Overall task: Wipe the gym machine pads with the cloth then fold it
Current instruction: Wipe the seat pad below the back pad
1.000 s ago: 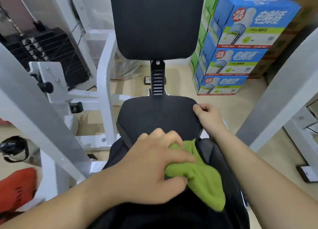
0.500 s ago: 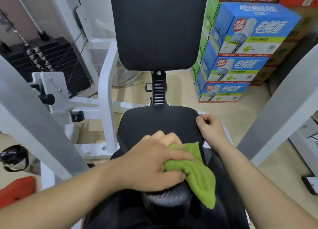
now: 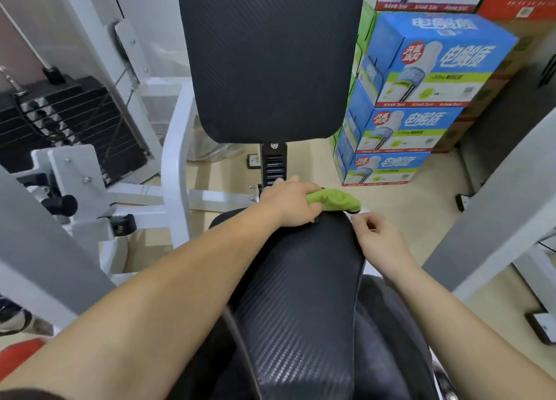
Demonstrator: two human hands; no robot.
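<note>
A black seat pad (image 3: pixel 304 285) with a carbon-weave texture runs from the bottom of the view toward the upright black back pad (image 3: pixel 267 59). My left hand (image 3: pixel 290 204) presses a bunched green cloth (image 3: pixel 334 200) on the seat pad's far edge, just below the back pad's post. Against the seat's right edge, close to the cloth, rests my right hand (image 3: pixel 380 243) with its fingers curled; whether they pinch the pad's edge is unclear.
White machine frame bars (image 3: pixel 174 165) and a black weight stack (image 3: pixel 60 120) stand on the left. Stacked blue drink cartons (image 3: pixel 421 99) sit at the right of the back pad. A grey frame beam (image 3: pixel 496 207) slants across the right side.
My left hand has slid the green cloth from the near part of the seat pad to its far edge. My right hand has stayed at the seat's right edge.
</note>
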